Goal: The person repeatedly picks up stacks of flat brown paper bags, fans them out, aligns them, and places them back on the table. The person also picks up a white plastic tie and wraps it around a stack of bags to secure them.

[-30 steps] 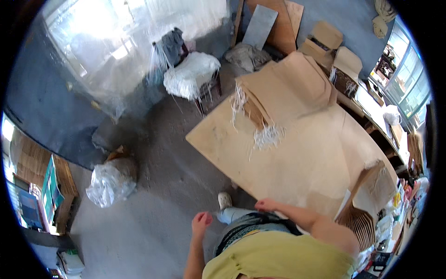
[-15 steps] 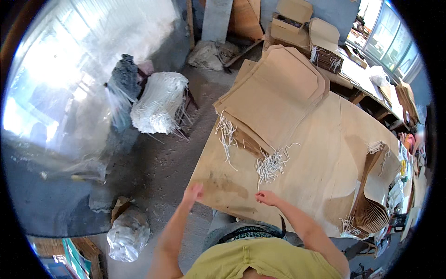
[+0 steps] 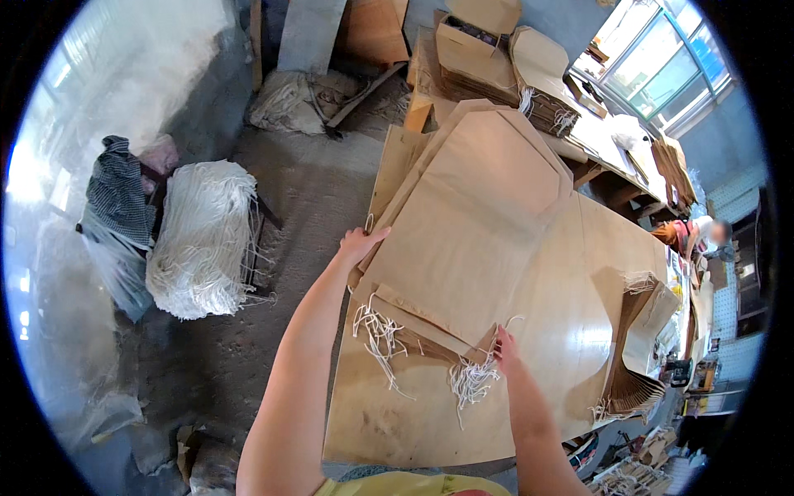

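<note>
A stack of flat brown paper sheets (image 3: pixel 463 223) with cut-off corners lies on the wooden table (image 3: pixel 413 442) in front of me. At the stack's left edge is my left hand (image 3: pixel 361 245), its thumb over the top and its other fingers partly hidden at the side. My right hand (image 3: pixel 504 351) closes at the near right corner; how many sheets it grips I cannot tell. Bunches of white cord (image 3: pixel 473 382) hang from the stack's near end, one beside my right hand. More white cord (image 3: pixel 376 335) hangs farther left.
White cords (image 3: pixel 203 240) are heaped on a stand to the left, beside a dark checked cloth (image 3: pixel 121 190). Folded brown sheets (image 3: pixel 637 355) stand on the table's right side. More brown stacks (image 3: pixel 538 62) and an open cardboard box (image 3: pixel 475 33) are behind. A person (image 3: pixel 703 236) is at the far right.
Both hands have moved forward from the table's near edge to the stack, the left to its side and the right to its near corner. The view has shifted toward the stack.
</note>
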`<state>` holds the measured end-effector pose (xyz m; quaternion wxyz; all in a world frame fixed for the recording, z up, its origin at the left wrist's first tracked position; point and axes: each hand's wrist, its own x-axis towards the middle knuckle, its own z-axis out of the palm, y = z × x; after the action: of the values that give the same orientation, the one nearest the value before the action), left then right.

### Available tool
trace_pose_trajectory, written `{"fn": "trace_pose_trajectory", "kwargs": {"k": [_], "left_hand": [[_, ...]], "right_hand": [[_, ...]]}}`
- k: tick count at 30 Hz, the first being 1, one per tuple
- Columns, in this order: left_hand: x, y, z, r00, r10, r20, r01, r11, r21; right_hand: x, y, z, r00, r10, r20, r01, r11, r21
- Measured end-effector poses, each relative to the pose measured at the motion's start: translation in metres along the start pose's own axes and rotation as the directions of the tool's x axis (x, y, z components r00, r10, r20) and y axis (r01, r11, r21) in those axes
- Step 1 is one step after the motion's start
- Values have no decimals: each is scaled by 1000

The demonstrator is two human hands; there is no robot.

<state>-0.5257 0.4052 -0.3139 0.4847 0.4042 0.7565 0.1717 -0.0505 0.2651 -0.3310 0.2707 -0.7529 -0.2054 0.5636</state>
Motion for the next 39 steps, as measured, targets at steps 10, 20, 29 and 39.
{"fn": "trace_pose_trajectory", "kwargs": {"k": [10,20,29,39], "left_hand": [[-14,29,-6,995,104,-6,-102,979,175],[-156,-21,25,989,145,6,-142,961,237],[-244,-142,90,741,-166,651,349,923,-161],[-158,-32,110,896,-23,444,347,660,-667]], "right_hand": [[-32,-23,34,983,178,55,-177,984,-22],[-125,73,23,979,-195,-59,171,943,-286],[-104,247,-174,879,476,-16,-475,873,-108],[-9,61,-118,955,271,117,-295,905,306]]}}
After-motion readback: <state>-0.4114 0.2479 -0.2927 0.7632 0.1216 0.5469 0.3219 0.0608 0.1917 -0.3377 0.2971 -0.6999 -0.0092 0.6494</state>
